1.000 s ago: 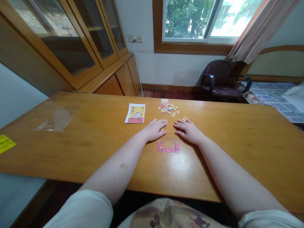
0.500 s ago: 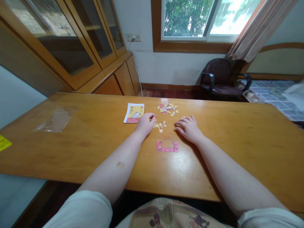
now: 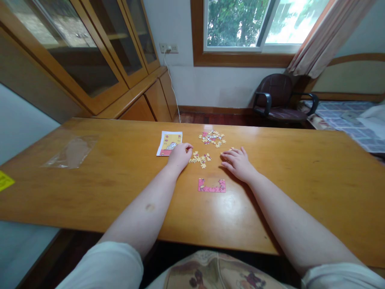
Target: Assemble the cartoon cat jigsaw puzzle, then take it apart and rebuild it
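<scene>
My left hand (image 3: 179, 155) rests at the left edge of a loose group of yellow puzzle pieces (image 3: 203, 159), its fingers curled together; whatever they hold is hidden. It covers the lower right corner of a picture card (image 3: 171, 140). To the right, my right hand (image 3: 238, 163) lies on the table with fingers spread, partly over a few puzzle pieces (image 3: 231, 149). Nearer to me sits a joined pink U-shaped section of puzzle (image 3: 212, 189). Beyond both hands is a pile of mixed puzzle pieces (image 3: 212, 137).
The wooden table (image 3: 120, 180) spans the view. A clear plastic bag (image 3: 73, 151) lies at its left, with a yellow paper (image 3: 5, 180) at the far left edge. Behind the table stand a glass-door cabinet (image 3: 126, 80) and an armchair (image 3: 276, 96).
My left hand has moved slightly left, uncovering more of the yellow pieces. The right hand stays nearly where it was, with its fingers shifted a little.
</scene>
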Action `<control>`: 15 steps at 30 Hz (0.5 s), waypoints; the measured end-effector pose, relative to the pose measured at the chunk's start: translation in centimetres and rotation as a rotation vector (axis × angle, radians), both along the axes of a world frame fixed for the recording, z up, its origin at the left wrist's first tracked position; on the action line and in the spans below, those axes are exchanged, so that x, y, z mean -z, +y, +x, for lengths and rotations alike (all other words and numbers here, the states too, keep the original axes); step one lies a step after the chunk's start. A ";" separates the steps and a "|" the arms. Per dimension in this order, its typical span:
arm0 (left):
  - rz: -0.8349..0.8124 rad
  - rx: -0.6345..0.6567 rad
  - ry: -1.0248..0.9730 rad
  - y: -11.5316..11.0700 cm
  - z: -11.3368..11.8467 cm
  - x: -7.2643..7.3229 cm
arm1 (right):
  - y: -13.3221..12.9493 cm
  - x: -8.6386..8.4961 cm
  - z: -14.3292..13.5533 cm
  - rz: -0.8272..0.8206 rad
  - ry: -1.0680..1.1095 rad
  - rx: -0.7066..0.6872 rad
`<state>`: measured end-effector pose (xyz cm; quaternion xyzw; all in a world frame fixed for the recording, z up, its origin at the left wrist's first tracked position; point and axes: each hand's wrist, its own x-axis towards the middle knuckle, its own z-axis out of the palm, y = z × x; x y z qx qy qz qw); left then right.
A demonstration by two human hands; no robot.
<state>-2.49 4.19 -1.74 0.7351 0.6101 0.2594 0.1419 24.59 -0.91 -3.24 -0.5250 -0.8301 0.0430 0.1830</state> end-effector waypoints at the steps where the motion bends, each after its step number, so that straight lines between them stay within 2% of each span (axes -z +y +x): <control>1: 0.007 0.012 0.035 0.0 -0.1 0.0 | 0.0 0.0 0.0 0.020 0.024 0.019; 6: 0.035 0.140 0.154 0.3 -0.4 0.2 | 0.3 0.0 0.5 0.098 0.167 0.155; 9: 0.005 0.158 0.156 0.3 -0.4 0.1 | 0.6 0.2 1.0 0.123 0.239 0.267; 11: -0.018 0.099 0.150 0.2 -0.4 -0.2 | 0.8 0.3 1.4 0.128 0.279 0.328; 15: -0.038 -0.124 0.199 -0.4 -0.7 -1.0 | 0.9 0.3 1.9 0.135 0.339 0.382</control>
